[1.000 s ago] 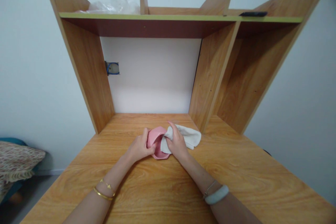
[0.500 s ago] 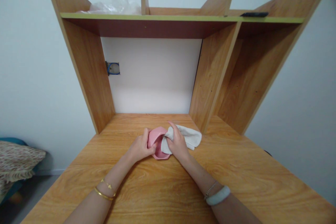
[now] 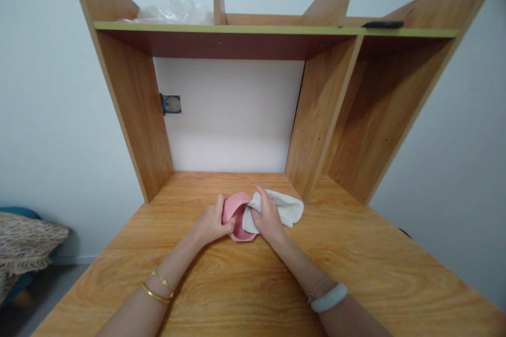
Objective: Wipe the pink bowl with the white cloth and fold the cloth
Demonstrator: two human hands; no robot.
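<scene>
Barely anything has moved in a second: your left hand [image 3: 209,224] still grips the pink bowl [image 3: 236,202], tilted at mid-desk [image 3: 237,284] | right hand [image 3: 269,218] bunches the white cloth [image 3: 288,206] against it | bowl looks light, smooth, likely slippery; hold its rim.

— What do we wear by our left hand [image 3: 208,224]?
— A plain gold bangle [image 3: 155,293] and a thin gold chain [image 3: 162,278]. No sleeves.
— And by our right hand [image 3: 269,218]?
— A thin silver chain [image 3: 317,287] and a thick pale bangle [image 3: 329,297].
</scene>
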